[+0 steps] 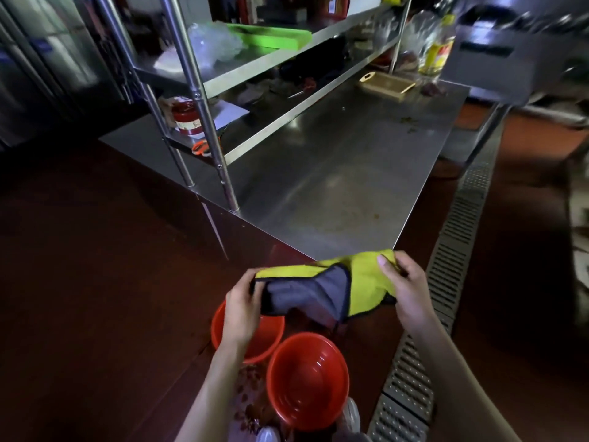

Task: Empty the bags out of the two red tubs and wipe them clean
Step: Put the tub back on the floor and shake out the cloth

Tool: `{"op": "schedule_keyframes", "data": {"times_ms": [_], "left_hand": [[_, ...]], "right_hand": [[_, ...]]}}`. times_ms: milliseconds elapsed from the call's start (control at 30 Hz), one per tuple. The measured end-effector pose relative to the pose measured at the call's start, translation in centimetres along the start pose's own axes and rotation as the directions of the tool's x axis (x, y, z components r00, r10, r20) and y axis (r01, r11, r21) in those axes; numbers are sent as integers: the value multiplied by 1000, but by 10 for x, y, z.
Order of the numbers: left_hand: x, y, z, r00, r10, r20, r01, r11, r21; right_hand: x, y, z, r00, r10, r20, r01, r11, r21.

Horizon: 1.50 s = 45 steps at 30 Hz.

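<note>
Two red tubs stand on the dark red floor below my hands. The nearer tub (307,381) shows a bare inside. The farther tub (267,336) is partly hidden behind my left forearm. A yellow and grey cloth (322,288) hangs stretched between my hands above the tubs. My left hand (243,309) grips its left end, and my right hand (400,282) pinches the yellow right end. Dark bags of something reddish (251,400) lie on the floor left of the nearer tub.
A steel worktable (334,173) with a two-level shelf rack (255,68) stands ahead, holding a red jar (186,118), a green board, an oil bottle (438,46) and a wooden tray (387,84). A metal floor drain grate (446,282) runs along the right.
</note>
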<state>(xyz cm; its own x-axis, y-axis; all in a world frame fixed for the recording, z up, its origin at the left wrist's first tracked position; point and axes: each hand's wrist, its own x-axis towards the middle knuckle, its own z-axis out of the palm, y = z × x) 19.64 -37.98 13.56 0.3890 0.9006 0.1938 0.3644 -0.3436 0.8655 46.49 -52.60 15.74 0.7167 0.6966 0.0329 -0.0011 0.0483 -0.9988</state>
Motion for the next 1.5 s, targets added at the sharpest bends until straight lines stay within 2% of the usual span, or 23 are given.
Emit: {"op": "schedule_keyframes", "data": {"times_ms": [67, 133, 200, 267, 367, 433, 500, 567, 633, 700, 767, 800, 833, 900, 933, 1033, 1100, 1167, 1300, 1433, 1500], "left_hand": [[4, -8, -8, 993, -116, -37, 112, 990, -85], [8, -12, -12, 976, -215, 33, 215, 931, -296], [11, -13, -17, 954, -272, 125, 295, 788, -540], [15, -13, -23, 935, -276, 223, 352, 645, -678], [21, -7, -30, 880, -322, 349, 475, 587, -655], [28, -7, -32, 830, -322, 455, 548, 624, -557], [32, -7, -36, 774, -298, 558, 598, 634, -490], [36, -1, -41, 739, -316, 595, 643, 594, -483], [41, 7, -45, 731, -329, 598, 663, 549, -510], [43, 20, -48, 716, -356, 601, 691, 486, -535], [44, 34, -46, 701, -357, 617, 707, 458, -539], [41, 41, -44, 715, -366, 596, 691, 500, -522], [39, 49, -41, 752, -366, 549, 643, 589, -490], [39, 59, -32, 852, -350, 390, 497, 776, -388], [40, 60, -30, 881, -337, 332, 445, 827, -344], [49, 61, -27, 920, -278, 277, 357, 885, -300], [57, 65, -31, 934, -195, 298, 276, 925, -261], [64, 71, -37, 918, -107, 382, 210, 948, -240], [79, 86, -47, 829, 14, 559, 142, 962, -235], [96, 98, -47, 791, -50, 610, 217, 955, -203], [103, 104, -46, 804, -76, 590, 167, 981, -102]], "right_hand": [[-10, -13, 8, 995, -103, 13, 104, 987, -121], [-22, -23, 18, 982, -187, 37, 191, 950, -246], [-33, -29, 24, 970, -242, 23, 239, 932, -273], [-46, -35, 24, 971, -234, -52, 220, 955, -200], [-55, -35, 15, 973, -196, -119, 176, 971, -160], [-57, -29, 9, 979, -125, -164, 110, 989, -96], [-60, -28, 8, 983, -25, -182, 37, 998, 59], [-64, -30, 6, 988, 78, -131, -44, 968, 248], [-69, -30, 1, 984, 177, 4, -165, 910, 380], [-71, -32, -1, 971, 223, 89, -240, 878, 413], [-71, -36, 3, 971, 233, 59, -235, 868, 438], [-70, -38, 6, 972, 234, 23, -220, 871, 439], [-68, -39, 8, 972, 236, -13, -209, 882, 422], [-62, -39, 8, 969, 239, -64, -203, 914, 351], [-58, -37, 5, 966, 245, -80, -207, 923, 324], [-44, -32, -11, 956, 271, -116, -221, 919, 325], [-35, -33, -22, 950, 289, -116, -247, 926, 284], [-28, -34, -33, 946, 308, -98, -274, 925, 264], [-17, -41, -44, 952, 302, -55, -285, 937, 201], [-6, -52, -46, 949, 298, -103, -292, 954, 70], [-1, -56, -48, 957, 278, -80, -276, 961, 27]]}}
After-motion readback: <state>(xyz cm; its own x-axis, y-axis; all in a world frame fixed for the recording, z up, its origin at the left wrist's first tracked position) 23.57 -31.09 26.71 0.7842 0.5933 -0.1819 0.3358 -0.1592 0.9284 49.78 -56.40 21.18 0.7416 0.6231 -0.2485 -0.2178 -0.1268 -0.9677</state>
